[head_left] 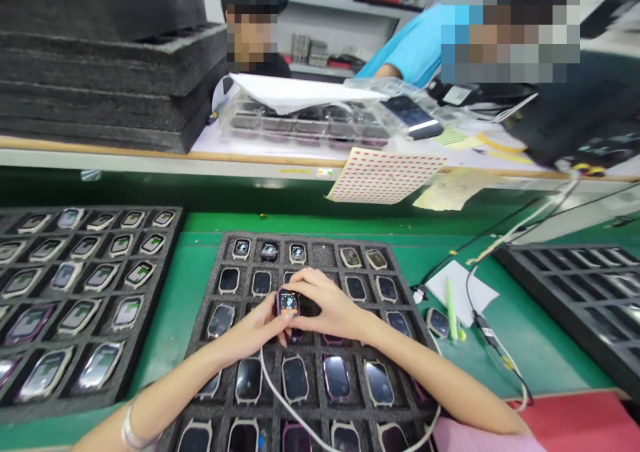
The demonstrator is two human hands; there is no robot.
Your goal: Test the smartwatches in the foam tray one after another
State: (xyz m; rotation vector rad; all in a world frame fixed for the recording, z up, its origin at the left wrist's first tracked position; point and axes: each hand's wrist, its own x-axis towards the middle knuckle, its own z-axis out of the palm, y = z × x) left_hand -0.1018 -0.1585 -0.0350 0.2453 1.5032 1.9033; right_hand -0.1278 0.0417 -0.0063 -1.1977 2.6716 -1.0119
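A smartwatch body (289,300) with a purple frame and a lit screen is held above the middle foam tray (325,255). My left hand (265,322) grips it from the left side, its fingers closed. My right hand (327,305) is curled over from the right, fingertips at the watch's upper edge and thumb at its lower edge. A white cable (273,379) runs down from below my hands and loops across the tray; its upper end is hidden. Many watch bodies, such as a purple one (337,377), lie in the tray's compartments around my hands.
Another foam tray of watches (173,265) lies left, and a third (545,292) right. A green pen (452,309), white paper (480,292), a loose watch (438,322) and cables are right of centre. Stacked black foam (115,72) stands on the shelf; two people are beyond.
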